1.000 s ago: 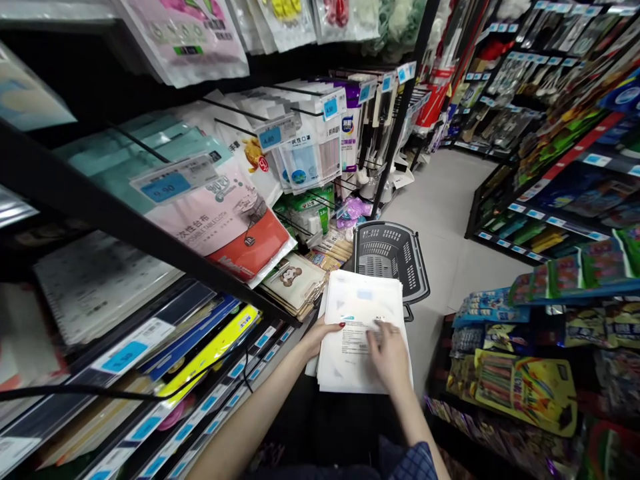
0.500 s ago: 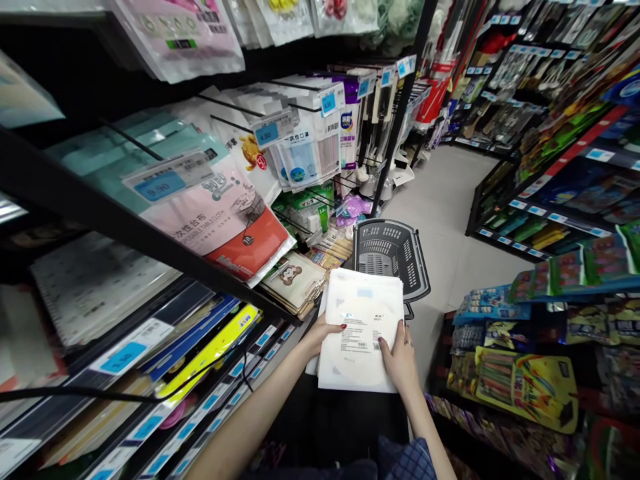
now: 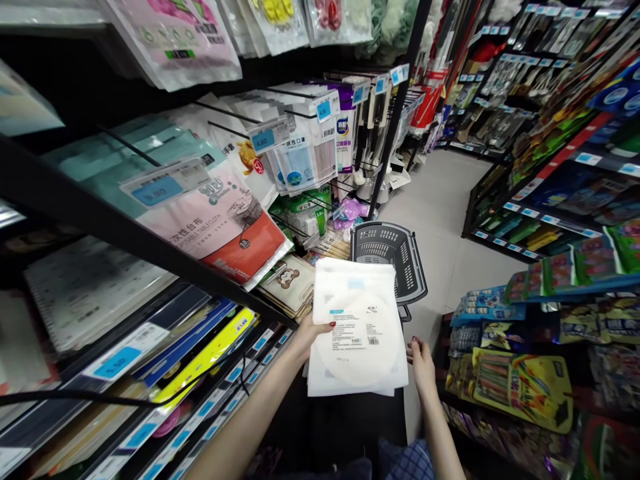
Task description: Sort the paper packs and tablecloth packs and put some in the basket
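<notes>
My left hand (image 3: 311, 332) grips the left edge of a stack of flat white packets (image 3: 356, 327) with a round shape inside and a printed label on the top one. The stack is held upright and tilted toward me, low in the middle of the view. My right hand (image 3: 421, 363) is off the stack, just right of its lower right corner, fingers loosely spread and holding nothing. A grey plastic shopping basket (image 3: 406, 257) sits on the floor just beyond the packets.
Black shelves on the left carry hanging packets with blue price tags (image 3: 150, 191), a red and pink tablecloth pack (image 3: 225, 230) and notebooks (image 3: 90, 283). Snack racks (image 3: 525, 380) stand on the right. The grey aisle floor (image 3: 450, 200) runs ahead.
My right hand has let go of the packets' right edge and dropped away to the right. My left hand has lifted and tilted the stack toward me.
</notes>
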{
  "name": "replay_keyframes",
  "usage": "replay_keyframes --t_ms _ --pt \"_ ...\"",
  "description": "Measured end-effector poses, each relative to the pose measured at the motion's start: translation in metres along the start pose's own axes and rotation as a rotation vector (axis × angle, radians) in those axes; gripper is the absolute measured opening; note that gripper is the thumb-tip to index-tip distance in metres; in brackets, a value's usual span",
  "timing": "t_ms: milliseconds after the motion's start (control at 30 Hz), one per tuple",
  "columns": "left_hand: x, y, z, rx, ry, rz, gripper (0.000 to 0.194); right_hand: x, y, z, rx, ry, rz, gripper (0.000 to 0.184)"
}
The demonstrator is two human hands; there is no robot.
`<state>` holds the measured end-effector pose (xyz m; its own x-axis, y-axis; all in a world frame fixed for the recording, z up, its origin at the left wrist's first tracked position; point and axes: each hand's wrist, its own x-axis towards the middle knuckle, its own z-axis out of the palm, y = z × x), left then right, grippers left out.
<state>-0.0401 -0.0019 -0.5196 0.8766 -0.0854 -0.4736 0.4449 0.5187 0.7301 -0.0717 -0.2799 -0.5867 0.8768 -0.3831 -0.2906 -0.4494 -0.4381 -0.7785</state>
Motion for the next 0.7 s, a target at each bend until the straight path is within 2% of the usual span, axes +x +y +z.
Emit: replay_keyframes --t_ms 100,200,333,500,600,700 --pt "-0.013 0.033 -0.004 -0.048 0.04 0.031 0.049 -0.004 0.001 -0.007 -0.126 -0.102 -0.017 0.049" --pt "-0.027 0.069 -0.004 -0.075 0.075 0.082 0.052 -0.015 -0.012 -0.001 -0.272 -0.179 -0.054 0.045" --pt "-0.045 0.106 0.003 -0.079 0.168 0.2 0.062 -0.029 -0.034 0.012 -0.459 -0.133 0.013 0.054" --pt "-0.062 0.123 0.009 -0.061 0.196 0.263 0.062 -0.032 -0.043 0.016 -0.491 -0.129 0.094 0.042" --pt "-0.07 0.127 0.013 -0.074 0.217 0.292 0.063 -0.032 -0.042 0.015 -0.462 -0.129 0.072 0.033" --pt "-0.076 0.131 0.016 -0.091 0.244 0.308 0.065 -0.036 -0.043 0.014 -0.514 -0.096 0.027 0.033"
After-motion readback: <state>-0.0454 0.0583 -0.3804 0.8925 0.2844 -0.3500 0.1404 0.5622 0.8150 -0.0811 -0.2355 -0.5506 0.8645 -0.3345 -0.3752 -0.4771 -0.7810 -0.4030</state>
